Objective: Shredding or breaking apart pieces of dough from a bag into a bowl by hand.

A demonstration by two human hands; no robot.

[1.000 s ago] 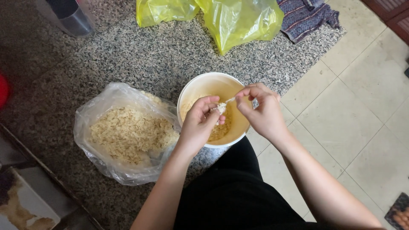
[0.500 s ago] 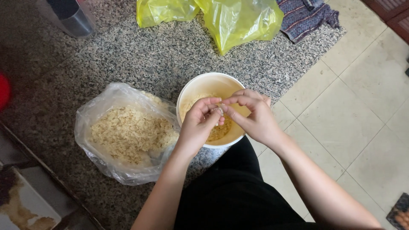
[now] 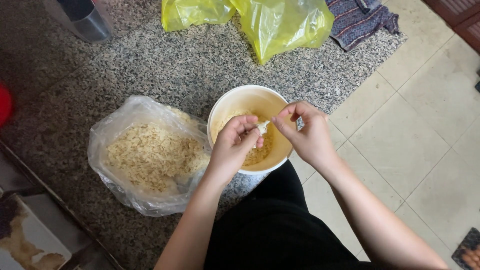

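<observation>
My left hand (image 3: 232,145) and my right hand (image 3: 307,135) meet over a round cream bowl (image 3: 235,102) that stands on the speckled granite counter (image 3: 150,65). Between the fingertips of both hands I pinch a small whitish piece (image 3: 262,126), like a garlic clove with its skin. The bowl holds a heap of pale yellowish bits (image 3: 260,152), partly hidden by my left hand. Just left of the bowl lies an open clear plastic bag (image 3: 145,155) full of similar pale flaky pieces.
Two yellow plastic bags (image 3: 280,25) lie at the counter's far edge, a dark patterned cloth (image 3: 360,20) beside them. A grey container (image 3: 87,20) stands far left. Beige floor tiles (image 3: 420,130) lie to the right, past the counter's edge.
My right hand came in close to the left hand half a second ago and has now drawn slightly apart again. Both still pinch the small whitish piece.
</observation>
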